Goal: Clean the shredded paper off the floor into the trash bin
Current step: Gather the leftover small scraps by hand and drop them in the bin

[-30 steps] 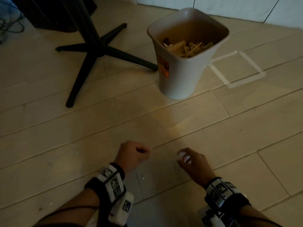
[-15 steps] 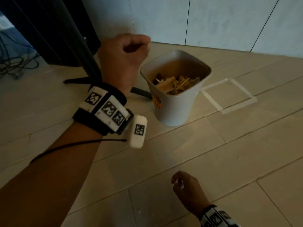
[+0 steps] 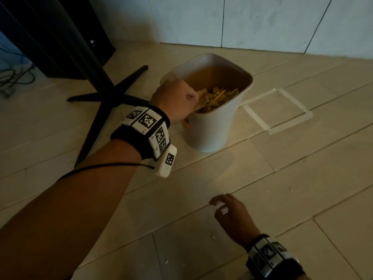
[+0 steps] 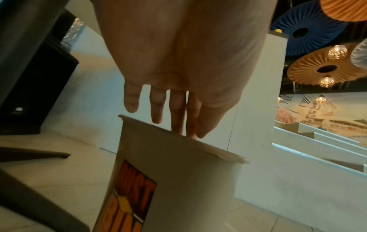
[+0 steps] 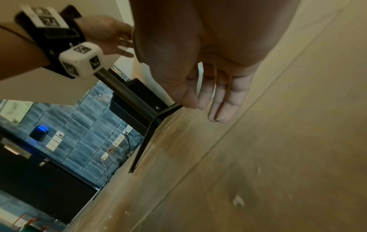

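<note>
Below the left hand [image 4: 178, 62], the trash bin [image 4: 178, 180] wears an orange label [image 4: 131, 199] with black letters, only "UST" legible.

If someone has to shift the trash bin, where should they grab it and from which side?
Probably the flared rim of the trash bin, from above on the right side. The lip overhangs the tapered wall, so curled fingers can hook under it. The left hand already sits over the near-left rim with its fingers straight, and shredded paper lies well below the rim.
</note>
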### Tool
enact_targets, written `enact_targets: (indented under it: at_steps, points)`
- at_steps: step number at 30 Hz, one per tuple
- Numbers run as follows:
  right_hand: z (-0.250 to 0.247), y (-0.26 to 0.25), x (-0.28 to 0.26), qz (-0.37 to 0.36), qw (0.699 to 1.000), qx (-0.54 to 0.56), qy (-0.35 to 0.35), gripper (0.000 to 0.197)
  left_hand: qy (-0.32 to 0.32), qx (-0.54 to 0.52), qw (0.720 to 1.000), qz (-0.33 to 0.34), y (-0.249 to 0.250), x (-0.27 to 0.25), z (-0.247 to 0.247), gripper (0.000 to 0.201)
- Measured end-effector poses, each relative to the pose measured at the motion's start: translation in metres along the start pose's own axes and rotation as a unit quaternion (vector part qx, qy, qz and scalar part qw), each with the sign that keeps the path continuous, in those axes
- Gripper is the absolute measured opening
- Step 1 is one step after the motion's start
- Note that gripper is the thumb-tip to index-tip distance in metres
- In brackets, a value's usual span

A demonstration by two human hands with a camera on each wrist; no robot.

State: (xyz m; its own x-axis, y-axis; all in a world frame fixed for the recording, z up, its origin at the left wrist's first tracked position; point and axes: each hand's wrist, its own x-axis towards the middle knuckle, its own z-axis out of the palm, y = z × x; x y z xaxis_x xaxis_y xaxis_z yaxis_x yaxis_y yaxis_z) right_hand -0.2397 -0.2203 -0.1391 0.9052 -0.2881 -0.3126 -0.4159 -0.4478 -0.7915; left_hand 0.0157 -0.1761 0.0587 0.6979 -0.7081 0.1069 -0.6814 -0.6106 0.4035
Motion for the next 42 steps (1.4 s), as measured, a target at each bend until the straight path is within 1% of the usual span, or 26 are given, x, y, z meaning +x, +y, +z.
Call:
enact_targets:
  at_steps: [2, 5, 7, 9, 11, 13, 14, 16, 17, 18, 20, 21, 22, 23, 25, 26, 29, 31, 33, 34, 36, 38, 39, 40, 42]
  points:
    - [-0.007, -0.002, 0.005, -0.016, 1.0, 0.001, 0.019, 0.035, 0.023, -0.049, 0.999, -0.004, -0.006, -0.008, 0.0, 0.019]
    - [-0.021, -0.012, 0.017, -0.048, 0.997, 0.001, 0.058, 0.024, 0.09, -0.087, 0.992, -0.002, -0.021, -0.025, 0.002, 0.024]
    - [-0.031, -0.023, 0.024, -0.067, 0.994, 0.008, 0.089, 0.018, 0.125, -0.112, 0.986, -0.015, -0.034, -0.037, 0.005, 0.024]
    - [-0.04, -0.036, 0.029, -0.081, 0.99, 0.014, 0.114, 0.015, 0.133, -0.168, 0.974, -0.068, -0.047, -0.054, 0.01, 0.023]
    - [-0.046, -0.046, 0.031, -0.083, 0.989, 0.02, 0.122, 0.015, 0.124, -0.215, 0.962, -0.117, -0.061, -0.077, 0.019, 0.018]
    - [-0.044, -0.052, 0.03, -0.084, 0.991, 0.003, 0.108, 0.015, 0.09, -0.223, 0.962, -0.133, -0.076, -0.108, 0.033, 0.013]
    - [-0.041, -0.052, 0.029, -0.083, 0.992, -0.013, 0.092, 0.014, 0.052, -0.222, 0.964, -0.139, -0.084, -0.126, 0.044, 0.013]
    - [-0.029, -0.047, 0.024, -0.078, 0.994, -0.068, 0.045, 0.014, -0.047, -0.216, 0.963, -0.154, -0.101, -0.167, 0.07, 0.011]
    - [-0.02, -0.042, 0.02, -0.076, 0.991, -0.105, 0.021, 0.015, -0.094, -0.206, 0.961, -0.156, -0.108, -0.189, 0.084, 0.012]
    - [-0.011, -0.035, 0.016, -0.072, 0.987, -0.142, -0.003, 0.016, -0.137, -0.191, 0.96, -0.152, -0.113, -0.21, 0.096, 0.018]
    - [0.007, -0.019, 0.005, -0.043, 0.978, -0.199, -0.052, 0.018, -0.221, -0.158, 0.952, -0.141, -0.121, -0.248, 0.116, 0.035]
    - [0.015, -0.011, 0.0, -0.022, 0.973, -0.218, -0.075, 0.018, -0.263, -0.139, 0.945, -0.137, -0.123, -0.264, 0.123, 0.037]
    - [0.022, -0.004, -0.004, -0.003, 0.968, -0.231, -0.095, 0.018, -0.294, -0.119, 0.939, -0.133, -0.124, -0.277, 0.128, 0.034]
    - [0.027, 0.002, -0.007, 0.014, 0.965, -0.238, -0.111, 0.018, -0.309, -0.108, 0.937, -0.124, -0.126, -0.289, 0.132, 0.034]
    - [0.034, 0.01, -0.013, 0.035, 0.96, -0.246, -0.128, 0.019, -0.321, -0.099, 0.937, -0.101, -0.127, -0.306, 0.139, 0.047]
    - [0.037, 0.013, -0.015, 0.039, 0.959, -0.249, -0.127, 0.019, -0.325, -0.089, 0.937, -0.09, -0.127, -0.312, 0.141, 0.048]
    - [0.042, 0.017, -0.02, 0.038, 0.959, -0.256, -0.112, 0.018, -0.306, -0.058, 0.947, -0.081, -0.126, -0.322, 0.146, 0.031]
    - [0.045, 0.018, -0.021, 0.034, 0.958, -0.262, -0.109, 0.015, -0.299, -0.049, 0.951, -0.059, -0.125, -0.327, 0.15, 0.028]
    - [0.048, 0.018, -0.024, 0.023, 0.955, -0.269, -0.119, 0.02, -0.306, -0.054, 0.949, -0.047, -0.122, -0.329, 0.152, 0.026]
    - [0.05, 0.018, -0.026, 0.011, 0.952, -0.275, -0.131, 0.024, -0.301, -0.066, 0.95, -0.057, -0.122, -0.328, 0.152, 0.025]
    - [0.06, 0.013, -0.032, -0.029, 0.947, -0.275, -0.165, 0.027, -0.256, -0.096, 0.957, -0.092, -0.123, -0.323, 0.153, 0.025]
    - [0.071, 0.007, -0.036, -0.075, 0.949, -0.232, -0.201, 0.029, -0.207, -0.097, 0.969, -0.097, -0.121, -0.314, 0.157, 0.032]
    - [0.075, 0.003, -0.037, -0.086, 0.953, -0.2, -0.209, 0.028, -0.2, -0.087, 0.972, -0.092, -0.12, -0.311, 0.161, 0.036]
    - [0.077, -0.001, -0.037, -0.087, 0.96, -0.171, -0.203, 0.028, -0.206, -0.072, 0.972, -0.09, -0.117, -0.308, 0.163, 0.04]
    - [0.076, -0.005, -0.034, -0.073, 0.977, -0.13, -0.154, 0.026, -0.234, -0.045, 0.967, -0.088, -0.11, -0.308, 0.168, 0.046]
